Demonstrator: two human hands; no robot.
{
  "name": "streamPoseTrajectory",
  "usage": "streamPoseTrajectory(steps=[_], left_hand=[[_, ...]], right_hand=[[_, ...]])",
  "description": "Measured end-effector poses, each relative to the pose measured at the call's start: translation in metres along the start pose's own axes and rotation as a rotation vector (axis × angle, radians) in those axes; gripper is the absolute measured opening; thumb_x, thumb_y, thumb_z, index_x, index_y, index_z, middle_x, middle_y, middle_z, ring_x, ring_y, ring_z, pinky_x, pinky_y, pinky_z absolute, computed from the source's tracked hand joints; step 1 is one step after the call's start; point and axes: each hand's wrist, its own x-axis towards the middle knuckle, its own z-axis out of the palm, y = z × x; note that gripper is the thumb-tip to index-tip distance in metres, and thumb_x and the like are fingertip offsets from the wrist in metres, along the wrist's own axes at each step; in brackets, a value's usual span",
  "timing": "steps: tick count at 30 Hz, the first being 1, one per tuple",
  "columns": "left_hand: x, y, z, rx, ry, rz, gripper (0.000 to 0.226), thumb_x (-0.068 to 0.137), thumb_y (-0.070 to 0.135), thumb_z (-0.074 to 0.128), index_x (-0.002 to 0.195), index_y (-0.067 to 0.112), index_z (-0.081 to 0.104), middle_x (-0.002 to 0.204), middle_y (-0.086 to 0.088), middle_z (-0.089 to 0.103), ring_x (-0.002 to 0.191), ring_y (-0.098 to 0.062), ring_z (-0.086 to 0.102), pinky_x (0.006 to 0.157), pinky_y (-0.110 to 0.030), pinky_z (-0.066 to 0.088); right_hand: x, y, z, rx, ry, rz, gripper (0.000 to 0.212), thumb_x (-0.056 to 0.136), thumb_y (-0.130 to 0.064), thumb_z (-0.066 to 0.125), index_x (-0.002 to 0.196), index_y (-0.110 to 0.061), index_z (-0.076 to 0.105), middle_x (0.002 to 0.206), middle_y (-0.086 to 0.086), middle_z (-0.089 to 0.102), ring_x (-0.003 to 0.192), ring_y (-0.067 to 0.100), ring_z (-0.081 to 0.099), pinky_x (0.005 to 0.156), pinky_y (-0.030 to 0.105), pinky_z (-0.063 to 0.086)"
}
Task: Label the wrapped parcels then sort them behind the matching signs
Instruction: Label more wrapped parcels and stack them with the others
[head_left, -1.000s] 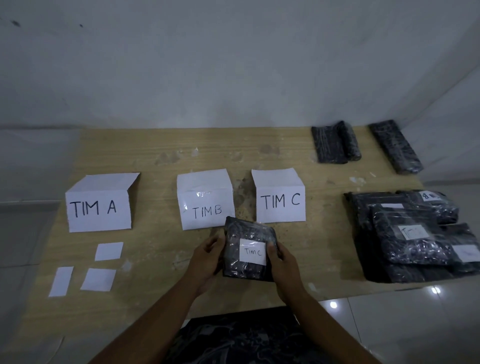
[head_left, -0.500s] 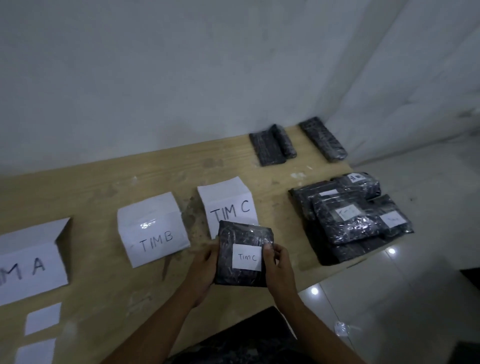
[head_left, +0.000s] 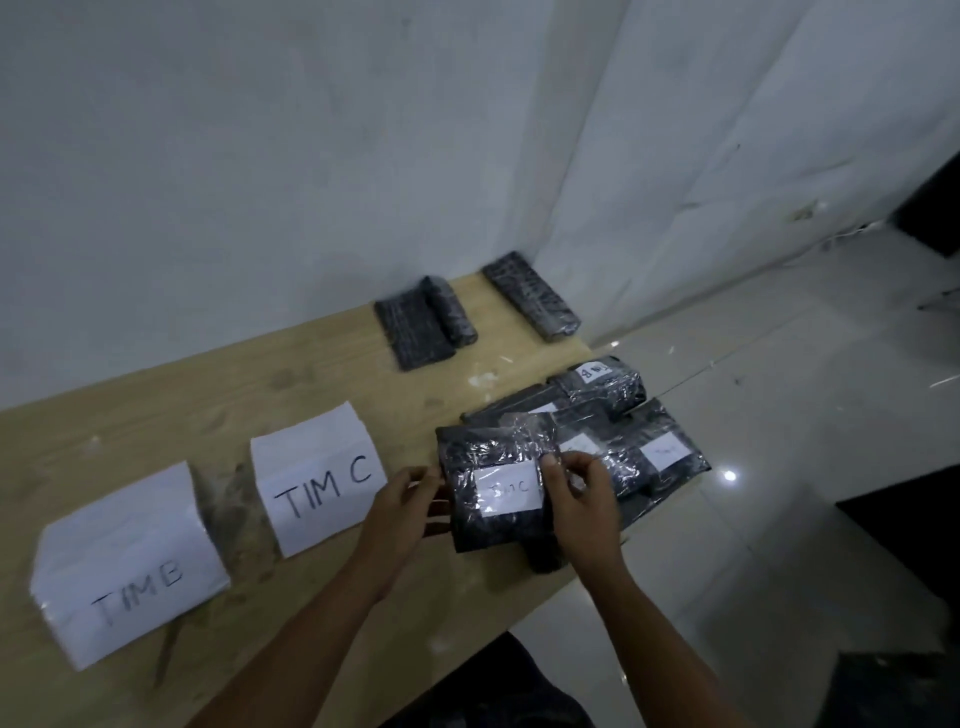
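Your left hand and right hand hold the TIM C parcel, fingers pinching its edges. Labelling appears complete; next, place it behind the TIM C sign

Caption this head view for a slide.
Left hand and right hand hold a labelled parcel by the pile, right of the TIM C sign.

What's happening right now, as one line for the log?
left hand + right hand: grip parcel labelled TIM C | place: beside labelled pile, right of TIM C sign | sorted: not yet
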Motion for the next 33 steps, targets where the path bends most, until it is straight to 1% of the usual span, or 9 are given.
streamPoseTrajectory(steps=[4, 7, 10, 15, 18, 21, 25, 28, 33], left_hand=[[0.021, 0.021, 0.065, 0.148, -0.071, 0.103, 0.009, 0.095, 0.026, 0.056, 0.097, 0.025, 0.065, 0.098, 0.000, 0.072, 0.088, -0.012, 0.068, 0.078, -0.035, 0.057], [0.047, 0.029, 0.105, 0.265, -0.099, 0.141, 0.008, 0.093, 0.025, 0.060, 0.096, 0.030, 0.065, 0.097, 0.003, 0.071, 0.092, -0.015, 0.066, 0.082, -0.031, 0.053], [0.068, 0.042, 0.142, 0.396, -0.094, 0.155, 0.012, 0.095, 0.031, 0.056, 0.106, 0.030, 0.060, 0.104, 0.011, 0.063, 0.097, -0.006, 0.059, 0.085, -0.026, 0.048], [0.094, 0.054, 0.176, 0.512, -0.105, 0.128, 0.023, 0.097, 0.038, 0.052, 0.118, 0.030, 0.055, 0.118, 0.013, 0.056, 0.109, -0.006, 0.054, 0.095, -0.033, 0.046], [0.103, 0.059, 0.190, 0.587, -0.113, 0.139, 0.024, 0.098, 0.035, 0.050, 0.120, 0.028, 0.052, 0.116, 0.014, 0.049, 0.109, -0.005, 0.046, 0.097, -0.030, 0.042], [0.108, 0.060, 0.202, 0.640, -0.112, 0.172, 0.027, 0.098, 0.034, 0.049, 0.124, 0.025, 0.051, 0.117, 0.014, 0.048, 0.105, -0.006, 0.048, 0.089, -0.024, 0.041], [0.116, 0.056, 0.210, 0.659, -0.120, 0.200, 0.024, 0.097, 0.034, 0.051, 0.120, 0.027, 0.052, 0.126, 0.009, 0.053, 0.110, -0.016, 0.055, 0.092, -0.033, 0.046], [0.120, 0.055, 0.213, 0.677, -0.109, 0.206, 0.023, 0.097, 0.032, 0.052, 0.119, 0.025, 0.052, 0.125, 0.007, 0.053, 0.115, -0.013, 0.051, 0.096, -0.033, 0.043], [0.127, 0.059, 0.209, 0.647, -0.060, 0.199, 0.014, 0.097, 0.030, 0.052, 0.110, 0.025, 0.054, 0.114, 0.010, 0.054, 0.109, -0.008, 0.050, 0.090, -0.024, 0.038]], right_hand=[[0.067, 0.004, -0.052, -0.043, 0.027, 0.001, 0.024, 0.089, -0.042, 0.061, 0.101, -0.022, 0.059, 0.091, -0.011, 0.065, 0.081, -0.002, 0.063, 0.063, 0.018, 0.052], [0.118, 0.008, -0.085, -0.101, 0.065, -0.035, 0.024, 0.091, -0.040, 0.059, 0.101, -0.018, 0.059, 0.090, -0.014, 0.062, 0.083, -0.005, 0.057, 0.062, 0.010, 0.044], [0.170, 0.015, -0.115, -0.170, 0.093, -0.033, 0.025, 0.093, -0.039, 0.057, 0.102, -0.015, 0.059, 0.088, -0.012, 0.061, 0.078, -0.007, 0.055, 0.060, 0.010, 0.040], [0.230, 0.040, -0.133, -0.278, 0.025, 0.003, 0.028, 0.094, -0.041, 0.054, 0.100, -0.014, 0.058, 0.093, -0.001, 0.063, 0.081, 0.013, 0.057, 0.065, 0.026, 0.044], [0.246, 0.057, -0.131, -0.374, -0.050, 0.010, 0.029, 0.096, -0.039, 0.053, 0.100, -0.011, 0.058, 0.091, 0.006, 0.065, 0.081, 0.018, 0.058, 0.069, 0.031, 0.046], [0.254, 0.072, -0.131, -0.411, -0.106, 0.052, 0.031, 0.095, -0.041, 0.053, 0.099, -0.010, 0.059, 0.090, 0.006, 0.066, 0.084, 0.021, 0.061, 0.073, 0.033, 0.047], [0.254, 0.077, -0.134, -0.380, -0.111, 0.020, 0.029, 0.093, -0.041, 0.056, 0.093, -0.012, 0.060, 0.087, 0.003, 0.066, 0.081, 0.018, 0.061, 0.072, 0.036, 0.050], [0.254, 0.076, -0.137, -0.310, -0.093, -0.010, 0.028, 0.092, -0.039, 0.059, 0.089, -0.011, 0.060, 0.087, 0.005, 0.065, 0.083, 0.016, 0.057, 0.070, 0.033, 0.046], [0.260, 0.064, -0.132, -0.272, -0.089, -0.088, 0.020, 0.093, -0.037, 0.057, 0.093, -0.018, 0.059, 0.096, -0.001, 0.062, 0.094, 0.012, 0.054, 0.074, 0.025, 0.039]])
